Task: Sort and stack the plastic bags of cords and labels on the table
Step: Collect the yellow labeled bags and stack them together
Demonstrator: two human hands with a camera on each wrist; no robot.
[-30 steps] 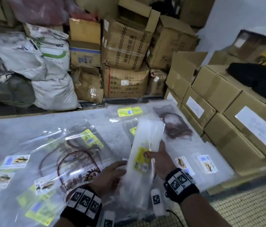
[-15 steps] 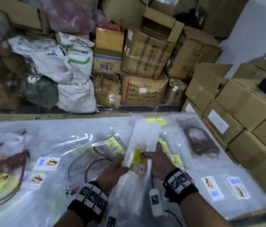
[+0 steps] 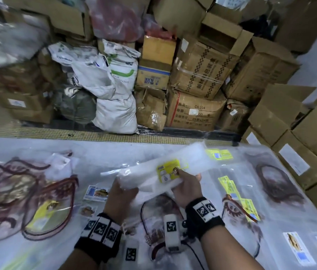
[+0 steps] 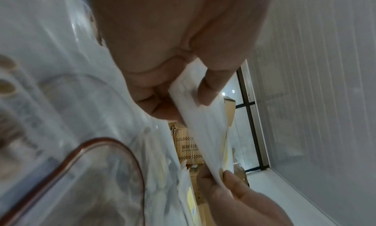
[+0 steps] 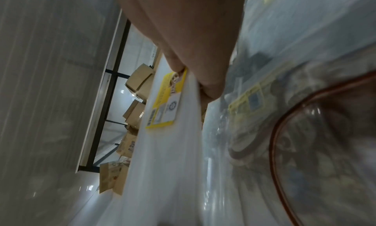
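Both hands hold a long stack of clear plastic bags (image 3: 153, 176) above the table, lying across from lower left to upper right, a yellow label (image 3: 170, 171) on top. My left hand (image 3: 123, 189) grips its left end; in the left wrist view the thumb (image 4: 207, 91) pinches the bag stack (image 4: 203, 129) against the fingers. My right hand (image 3: 186, 185) pinches the middle by the yellow label (image 5: 164, 100). Bags of dark red cords (image 3: 42, 203) lie on the left of the table, and other cord bags (image 3: 276, 182) on the right.
The table (image 3: 105, 154) is covered with clear bags, yellow labels (image 3: 231, 188) and picture cards (image 3: 295, 244). Stacked cardboard boxes (image 3: 309, 145) crowd the right edge. Beyond the far edge stand white sacks (image 3: 112, 102) and more cartons (image 3: 196, 108).
The bag stack has swung from pointing away from me to lying crosswise, its left end now in my left hand. The view has shifted left, showing more cord bags.
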